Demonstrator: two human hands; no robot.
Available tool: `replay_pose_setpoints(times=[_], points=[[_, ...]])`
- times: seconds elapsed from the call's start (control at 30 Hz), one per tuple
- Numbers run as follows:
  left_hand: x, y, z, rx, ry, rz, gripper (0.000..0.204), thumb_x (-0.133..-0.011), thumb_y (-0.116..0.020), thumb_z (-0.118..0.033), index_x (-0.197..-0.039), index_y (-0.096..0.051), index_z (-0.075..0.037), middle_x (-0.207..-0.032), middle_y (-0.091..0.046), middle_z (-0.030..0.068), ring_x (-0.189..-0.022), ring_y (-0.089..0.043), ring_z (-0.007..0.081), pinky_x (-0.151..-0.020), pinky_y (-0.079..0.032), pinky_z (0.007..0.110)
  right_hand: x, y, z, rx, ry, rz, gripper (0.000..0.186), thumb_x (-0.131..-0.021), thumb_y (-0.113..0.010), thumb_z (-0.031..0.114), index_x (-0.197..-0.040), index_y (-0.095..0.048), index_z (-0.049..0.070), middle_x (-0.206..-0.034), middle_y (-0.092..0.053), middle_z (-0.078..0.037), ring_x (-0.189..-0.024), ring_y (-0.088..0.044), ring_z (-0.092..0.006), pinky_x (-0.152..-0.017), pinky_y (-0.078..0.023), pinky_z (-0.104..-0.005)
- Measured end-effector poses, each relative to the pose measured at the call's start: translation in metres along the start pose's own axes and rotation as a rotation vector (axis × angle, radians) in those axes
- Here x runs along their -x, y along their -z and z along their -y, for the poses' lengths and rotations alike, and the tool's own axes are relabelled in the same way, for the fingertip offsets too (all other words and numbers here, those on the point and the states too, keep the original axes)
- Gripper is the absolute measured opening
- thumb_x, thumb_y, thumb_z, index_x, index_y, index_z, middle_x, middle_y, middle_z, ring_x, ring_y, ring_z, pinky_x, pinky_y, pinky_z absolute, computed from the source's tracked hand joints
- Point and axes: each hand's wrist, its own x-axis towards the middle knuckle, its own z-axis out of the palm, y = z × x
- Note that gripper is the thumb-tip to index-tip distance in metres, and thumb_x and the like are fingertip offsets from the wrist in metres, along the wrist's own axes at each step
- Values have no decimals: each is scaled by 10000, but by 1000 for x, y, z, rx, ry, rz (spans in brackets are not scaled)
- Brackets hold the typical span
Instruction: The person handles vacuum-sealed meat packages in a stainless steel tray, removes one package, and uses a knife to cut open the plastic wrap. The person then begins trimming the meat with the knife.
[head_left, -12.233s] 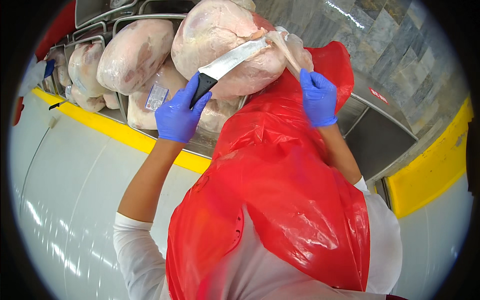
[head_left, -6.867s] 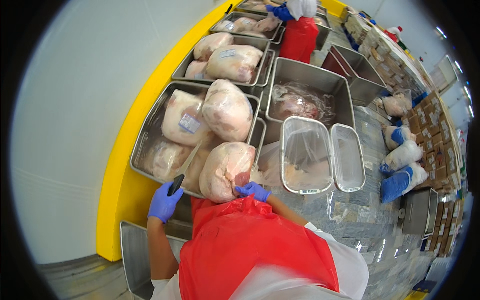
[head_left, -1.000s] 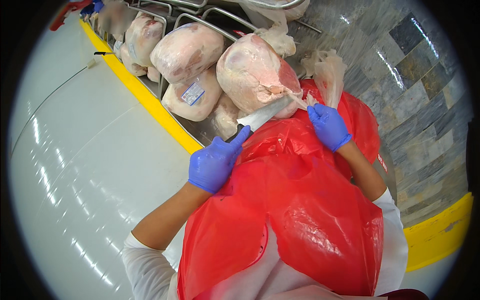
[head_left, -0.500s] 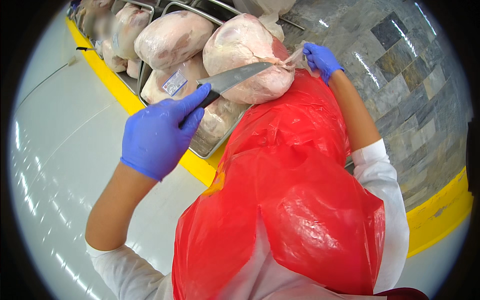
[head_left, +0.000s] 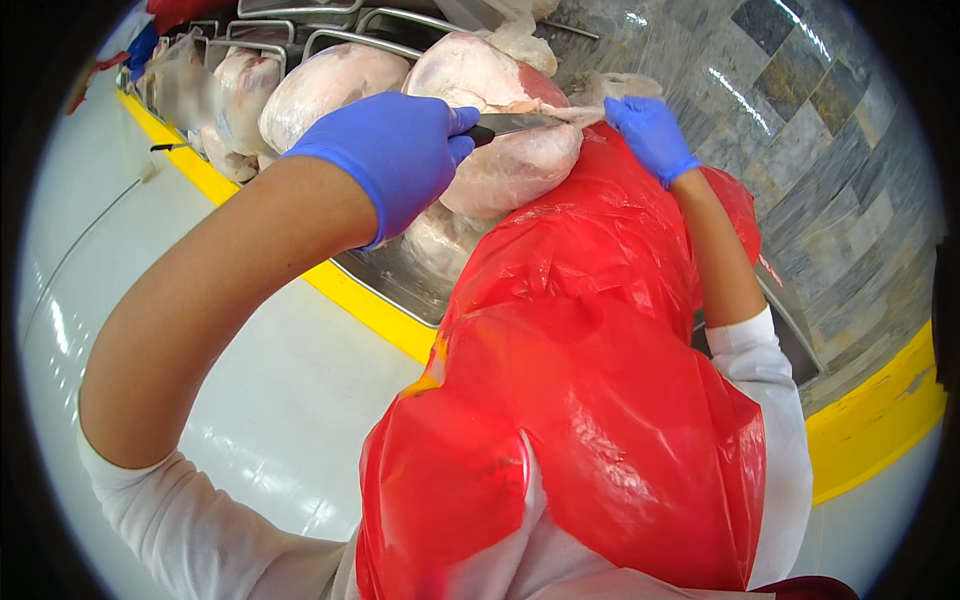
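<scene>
My left hand (head_left: 385, 150), in a blue glove, is shut on the dark handle of a knife (head_left: 515, 123). Its blade lies across the top of a large pale raw bird carcass (head_left: 500, 150) that rests at the near end of a metal tray. My right hand (head_left: 648, 132), also gloved in blue, pinches a strip of loose skin (head_left: 590, 108) pulled out from the carcass, just beyond the blade tip. A red plastic apron (head_left: 580, 380) covers my chest below both hands.
More raw carcasses (head_left: 320, 90) fill metal trays (head_left: 395, 285) running off to the upper left. A yellow strip (head_left: 360, 305) edges the line beside a glossy pale floor (head_left: 270, 400). Grey stone tiles (head_left: 830, 170) lie to the right, with another yellow band (head_left: 880, 420).
My left hand has risen and come closer to the camera, bringing the knife onto the top of the carcass. My right hand keeps its grip on the skin strip.
</scene>
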Motion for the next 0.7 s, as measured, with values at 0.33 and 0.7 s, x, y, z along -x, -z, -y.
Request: replay_pose_setpoints(times=[0.33, 0.7], points=[[62, -1, 2, -182, 147, -151, 436, -924, -592, -261, -1354, -540, -316, -819, -643, 158, -690, -638, 325, -606, -514, 421, 34, -7, 4, -349, -657, 25, 428, -965, -547, 342, -747, -600, -22, -608, -513, -109, -584, -461, -158, -597, -419, -327], [49, 15, -6, -226, 7, -130, 433, -939, -543, -215, -1370, -503, -227, -798, -659, 121, -717, -653, 298, -599, -505, 408, 29, -8, -4, -73, -400, 79, 354, -983, -504, 293, -814, -619, 5, -721, -595, -135, -629, -548, -247, -624, -446, -352]])
